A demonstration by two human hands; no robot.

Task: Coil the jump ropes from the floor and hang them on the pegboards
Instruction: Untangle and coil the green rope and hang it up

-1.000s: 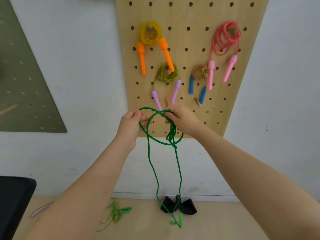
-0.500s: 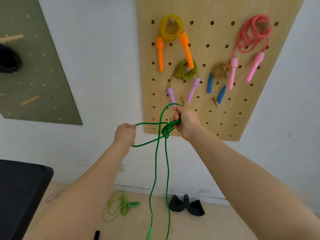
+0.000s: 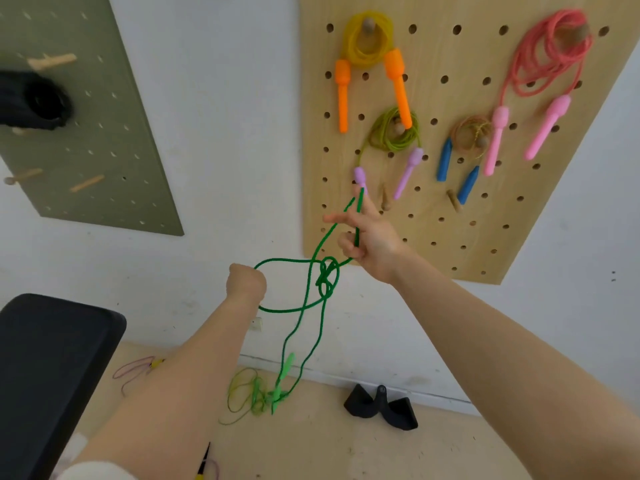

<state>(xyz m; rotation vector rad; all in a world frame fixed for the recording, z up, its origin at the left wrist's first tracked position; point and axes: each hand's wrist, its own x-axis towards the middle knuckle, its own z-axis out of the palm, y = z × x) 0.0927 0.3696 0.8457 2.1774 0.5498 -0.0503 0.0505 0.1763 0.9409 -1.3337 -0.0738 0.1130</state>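
You are looking down your two bare arms toward a white wall. Your left hand (image 3: pixel 246 282) is a closed fist, back toward you, gripping the green jump rope (image 3: pixel 313 292) where a wide loop of it comes out on the right side of the fist. Your right hand (image 3: pixel 369 237) is raised higher and further right, in front of the lower left corner of the wooden pegboard (image 3: pixel 446 216). Its index and middle fingers (image 3: pixel 337 219) are spread wide apart and straight, with a narrow loop of the rope draped over them; the other fingers curl toward the palm, and one strand runs down across them. Between your hands the rope crosses itself in a loose tangle, just left of and below your right hand. Two strands hang from that tangle down toward the floor (image 3: pixel 346 445), ending in light green handles (image 3: pixel 285 367) near a second, thinner green rope (image 3: pixel 247 396) that lies in a heap on the floor.

On the wooden pegboard four coiled ropes hang from pegs: one with orange handles (image 3: pixel 396 81), one with purple handles (image 3: pixel 408 171), one with blue handles (image 3: pixel 444 161) and one with pink handles (image 3: pixel 547 126). A green pegboard (image 3: pixel 104 140) is mounted on the wall to the left.
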